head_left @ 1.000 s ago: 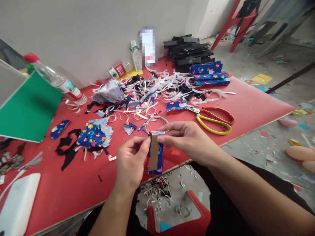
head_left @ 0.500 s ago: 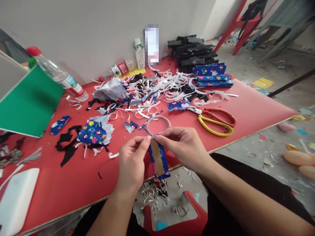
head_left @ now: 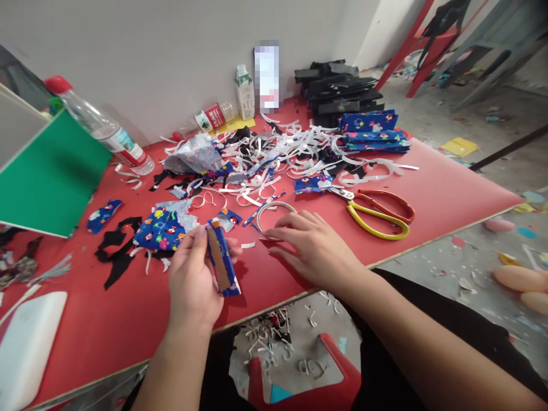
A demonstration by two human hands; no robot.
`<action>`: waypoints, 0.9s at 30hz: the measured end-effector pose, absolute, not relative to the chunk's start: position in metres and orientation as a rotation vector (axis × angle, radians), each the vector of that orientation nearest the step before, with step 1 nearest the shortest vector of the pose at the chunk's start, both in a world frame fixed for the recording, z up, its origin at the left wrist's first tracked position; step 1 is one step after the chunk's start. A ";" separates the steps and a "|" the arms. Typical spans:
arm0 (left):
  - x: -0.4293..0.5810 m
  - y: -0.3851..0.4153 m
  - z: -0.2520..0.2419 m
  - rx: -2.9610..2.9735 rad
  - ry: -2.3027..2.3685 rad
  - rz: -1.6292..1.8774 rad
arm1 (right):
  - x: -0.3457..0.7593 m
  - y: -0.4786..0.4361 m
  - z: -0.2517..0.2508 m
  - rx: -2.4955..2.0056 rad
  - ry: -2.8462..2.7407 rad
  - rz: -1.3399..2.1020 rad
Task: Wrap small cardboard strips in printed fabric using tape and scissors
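My left hand [head_left: 194, 274] grips a narrow piece of cardboard edged with blue patterned fabric [head_left: 223, 260], its brown middle facing me. My right hand [head_left: 306, 242] is over the table with fingers stretched out and apart, holding nothing that I can see. Its fingertips are at the near edge of a roll of tape [head_left: 258, 220]; whether they touch it I cannot tell. A short white strip [head_left: 248, 245] lies between the two hands. To the right, scissors with red and yellow handles [head_left: 379, 214] rest by a blue fabric piece [head_left: 312, 183].
White strips and black scraps [head_left: 282, 151] are heaped at the back. Behind them are folded blue fabric pieces [head_left: 377, 141], a black stack [head_left: 338, 91], a propped phone [head_left: 268, 77] and bottles. A capped bottle [head_left: 122, 148] leans beside a green board [head_left: 55, 177]; a white object [head_left: 32, 348] lies front left.
My left hand has moved left with the fabric-edged cardboard, tilting it. My right hand has let go of it and opened out beside the tape roll. A short white strip now shows on the table.
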State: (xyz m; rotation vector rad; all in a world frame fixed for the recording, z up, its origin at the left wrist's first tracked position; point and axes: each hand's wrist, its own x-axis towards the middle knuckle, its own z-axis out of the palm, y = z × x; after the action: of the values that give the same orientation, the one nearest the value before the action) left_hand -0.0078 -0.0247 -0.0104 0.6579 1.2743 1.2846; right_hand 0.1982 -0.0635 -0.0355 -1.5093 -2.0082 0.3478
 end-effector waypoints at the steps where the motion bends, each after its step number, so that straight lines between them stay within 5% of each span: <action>1: -0.007 -0.026 -0.011 0.673 1.266 1.245 | 0.198 -0.062 -0.038 -1.511 -2.067 0.332; 7: -0.002 -0.030 -0.016 0.686 1.122 1.151 | 0.204 -0.060 -0.044 -1.380 -2.198 0.278; 17: 0.001 -0.043 -0.024 0.987 1.193 1.132 | 0.188 -0.090 0.022 -1.455 -1.739 0.703; 27: 0.015 -0.053 -0.017 0.856 1.050 0.901 | 0.177 -0.077 0.002 -1.626 -1.498 0.663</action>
State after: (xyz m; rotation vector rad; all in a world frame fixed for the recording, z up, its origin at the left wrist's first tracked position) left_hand 0.0152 -0.0534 -0.0173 0.8563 1.0503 0.9014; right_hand 0.1769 -0.0766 0.0021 -1.6264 -1.4979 0.6635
